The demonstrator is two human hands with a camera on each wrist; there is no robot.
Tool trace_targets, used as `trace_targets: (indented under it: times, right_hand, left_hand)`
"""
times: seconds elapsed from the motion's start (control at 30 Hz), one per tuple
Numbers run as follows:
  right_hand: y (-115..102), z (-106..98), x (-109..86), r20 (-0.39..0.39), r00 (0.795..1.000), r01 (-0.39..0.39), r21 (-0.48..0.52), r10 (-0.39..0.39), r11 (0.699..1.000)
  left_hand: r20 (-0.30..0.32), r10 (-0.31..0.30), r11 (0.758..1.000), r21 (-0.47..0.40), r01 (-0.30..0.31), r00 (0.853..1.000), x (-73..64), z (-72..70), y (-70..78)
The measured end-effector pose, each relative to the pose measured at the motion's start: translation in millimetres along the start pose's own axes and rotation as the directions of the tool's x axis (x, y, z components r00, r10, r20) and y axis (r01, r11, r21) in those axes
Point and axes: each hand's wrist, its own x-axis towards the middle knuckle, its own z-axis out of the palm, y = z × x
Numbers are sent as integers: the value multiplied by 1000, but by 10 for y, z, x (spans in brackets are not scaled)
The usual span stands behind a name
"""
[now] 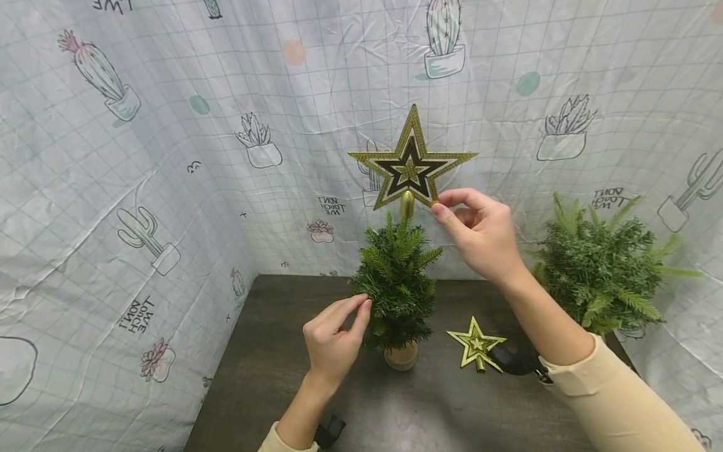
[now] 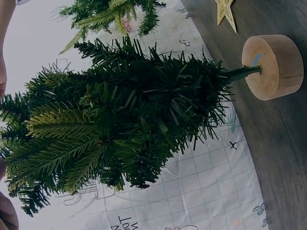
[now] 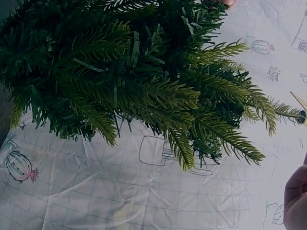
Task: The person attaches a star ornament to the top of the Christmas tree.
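Note:
A small artificial Christmas tree [image 1: 395, 289] stands upright on a round wooden base [image 1: 401, 359]. Over its tip sits a gold star topper [image 1: 411, 164], its short tube [image 1: 407, 204] right at the top twigs; in the right wrist view the top twig runs into the dark tube opening [image 3: 301, 116]. My right hand [image 1: 486, 232] pinches the star's lower right point between thumb and fingers. At the tree's left side my left hand [image 1: 336, 336] pinches the outer needles with thumb and forefinger. Only parts of the fingers show at the left wrist view's edge.
A second gold star [image 1: 476, 344] lies on the dark table [image 1: 271, 376], right of the wooden base. Another bushy green tree [image 1: 601, 270] is at the far right, beyond my right forearm. Cactus-print cloth [image 1: 316, 113] hangs behind and along both sides.

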Motion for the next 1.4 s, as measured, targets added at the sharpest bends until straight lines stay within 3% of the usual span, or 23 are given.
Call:
trace_targets:
  times: [1.4]
  right_hand:
    - [239, 90, -78, 19, 998, 63, -123, -61, 990]
  left_hand:
    - [-7, 12, 1000, 5, -12, 1000, -22, -2, -9]
